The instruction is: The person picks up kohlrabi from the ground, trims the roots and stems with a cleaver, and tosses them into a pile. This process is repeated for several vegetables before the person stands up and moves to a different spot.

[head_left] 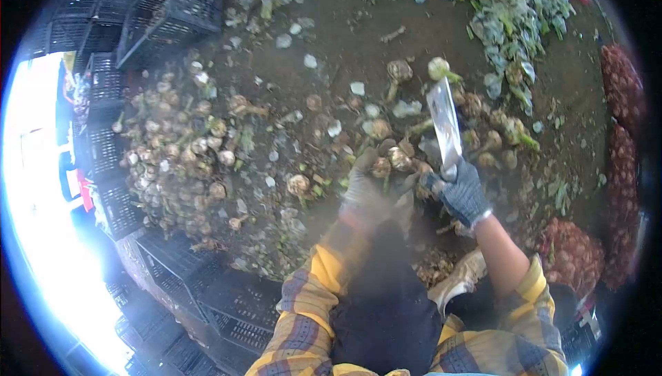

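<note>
My right hand (463,193), in a grey knit glove, is wrapped round the handle of a cleaver (445,124). Its broad shiny blade points up and away from me. My left hand (364,179), gloved too, is closed around a round pale-brown bulb (381,167); part of its grip is blurred. Another bulb (399,159), whitish with streaks, lies right beside these fingers. Just beyond the blade tip is a pale bulb with a green stem (438,68). More stemmed bulbs (491,141) lie to the right of the cleaver.
A large heap of bulbs (176,148) covers the ground at left. Black plastic crates (172,11) stand along the left side and below. Green leaves (496,11) are piled at the far right. Filled red mesh bags (571,255) line the right edge. Scraps litter the soil.
</note>
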Available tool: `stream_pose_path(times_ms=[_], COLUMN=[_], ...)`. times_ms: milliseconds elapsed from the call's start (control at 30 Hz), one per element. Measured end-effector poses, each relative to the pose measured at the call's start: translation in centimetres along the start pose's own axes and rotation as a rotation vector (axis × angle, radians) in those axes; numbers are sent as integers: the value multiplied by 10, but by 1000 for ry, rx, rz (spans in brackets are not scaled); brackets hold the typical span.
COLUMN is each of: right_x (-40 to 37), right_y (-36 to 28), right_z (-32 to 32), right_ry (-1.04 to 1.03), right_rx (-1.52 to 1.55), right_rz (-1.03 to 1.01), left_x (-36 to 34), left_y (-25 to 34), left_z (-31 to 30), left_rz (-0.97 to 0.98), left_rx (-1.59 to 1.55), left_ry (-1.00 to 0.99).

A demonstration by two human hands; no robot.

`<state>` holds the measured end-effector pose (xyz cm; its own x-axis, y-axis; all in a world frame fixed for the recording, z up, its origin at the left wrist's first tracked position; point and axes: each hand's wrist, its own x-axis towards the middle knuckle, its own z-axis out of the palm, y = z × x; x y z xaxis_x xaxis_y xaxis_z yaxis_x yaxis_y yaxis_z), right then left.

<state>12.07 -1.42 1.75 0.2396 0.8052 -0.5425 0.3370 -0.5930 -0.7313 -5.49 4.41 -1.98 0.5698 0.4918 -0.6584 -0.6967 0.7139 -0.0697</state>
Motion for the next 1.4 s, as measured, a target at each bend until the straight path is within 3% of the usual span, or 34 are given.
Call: stream_pose_path(times_ms=[67, 167, 200, 267, 333, 367, 400, 433, 467, 500, 533, 567, 600, 633, 667, 700, 767, 900, 967, 1067, 1100, 1133, 1167, 1233, 1267, 1300, 1333, 1367, 1400], right_x=[-7, -9, -14, -10, -21, -11, -14, -10, -8, -6, -2, 0, 9, 17, 19, 22, 20, 32, 46, 90, 100, 92, 86, 66, 57, 58, 33, 27, 21], right_y=[-3, 19, 21, 45, 7, 38, 33, 52, 62, 65, 68, 72, 91, 111, 117, 129, 129, 107, 101, 140, 139, 131, 122, 95, 96, 114, 75, 73, 79], right_z=[-7, -14, -15, -9, -27, -27, -36, -36, -44, -56, -63, -73, -81, -90, -98, -109, -124, -129, -125, -100, -91, -82, -66, -50, -40, -40, -57, -64, -67], right_ry=[55, 20, 17, 83, 134, 152, 172, 344, 359, 441, 512, 577, 632, 683, 797, 785, 865, 718, 570, 586, 284, -51, 24, 75, 278, 70, 200, 101, 172], right_rx=[-21, -57, 149, 171, 69, -114, -55, -144, -26, 31, 86, 146, 93, 40, -35, -67, -172, -428, -555, -1033, -669, -1031, -906, -680, -570, -630, -410, -581, -641], right_rz=[-24, 64, 133, 123, 264, 204, 301, 263, 310, 312, 306, 292, 374, 453, 443, 393, 298, 210, 167, -39, 256, 44, 109, 176, 207, -1, 100, 117, 27], left_x=[6, -22, -37, -60, -76, -73, -63, -52, -37, -28, -21, -10, 0, 3, 9, 9, 5, 17, 22, 19, 18, 18, 17, 7, 0, -4, -1, 3, 3], left_y=[31, 133, 163, 220, 248, 252, 239, 222, 232, 191, 163, 126, 123, 87, 71, 47, 7, -26, -33, -51, -51, -51, -51, -48, -46, -45, -47, -53, -58], left_z=[28, 131, 164, 210, 222, 213, 204, 185, 146, 122, 96, 83, 42, 38, 17, 19, 20, -7, -27, -25, -24, -23, -22, -18, -15, -10, -3, 1, -2], left_rz=[69, 372, 483, 657, 1013, 1090, 1207, 1181, 1068, 997, 769, 707, 565, 604, 483, 492, 515, 368, 359, 397, 349, 302, 256, 433, 526, 634, 773, 942, 793], left_rx=[-33, -22, -31, 10, 399, 553, 388, 414, 460, 539, 463, 406, 567, 591, 548, 597, 744, 713, 808, 972, 942, 912, 878, 1362, 1598, 1823, 2025, 2202, 1932], left_ry=[-33, -295, -391, -450, -260, -146, 47, 57, 55, 95, 111, 205, 160, 308, 199, 347, 340, 361, 243, 169, 190, 205, 221, 171, 131, 67, -20, -105, -2])
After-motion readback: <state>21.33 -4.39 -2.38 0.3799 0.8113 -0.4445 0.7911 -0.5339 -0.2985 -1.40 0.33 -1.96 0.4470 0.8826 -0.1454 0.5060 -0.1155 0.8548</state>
